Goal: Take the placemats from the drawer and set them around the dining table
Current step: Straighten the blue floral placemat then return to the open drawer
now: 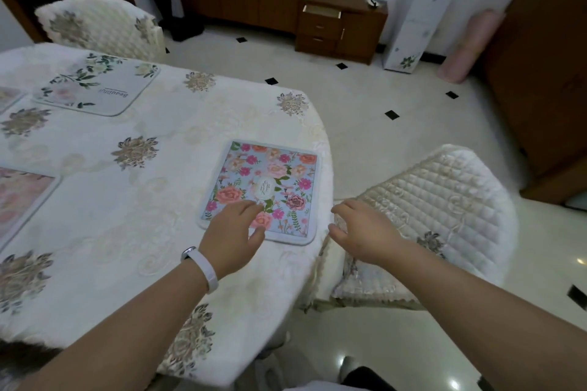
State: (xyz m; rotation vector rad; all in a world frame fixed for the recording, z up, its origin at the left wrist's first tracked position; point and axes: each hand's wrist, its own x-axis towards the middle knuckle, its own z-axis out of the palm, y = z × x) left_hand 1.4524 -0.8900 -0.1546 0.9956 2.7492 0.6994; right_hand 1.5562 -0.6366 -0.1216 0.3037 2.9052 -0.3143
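Observation:
A blue placemat with pink and orange flowers (270, 178) lies flat near the right end of the dining table (152, 143). My left hand (233, 232), with a white wristband, rests fingers spread on the mat's near left corner. My right hand (362, 232) hovers off the table's right edge, fingers apart and holding nothing, above a chair. A pale green-leaf placemat (98, 86) lies at the far side. A pink placemat (19, 197) lies at the left edge, and a sliver of another mat (8, 97) shows further back.
A quilted cream chair (444, 206) stands just right of the table. Another covered chair (95, 22) is at the far side. Across the tiled floor, a small wooden cabinet (340, 25) has its top drawer pulled open. A white floral cabinet (419, 9) stands beside it.

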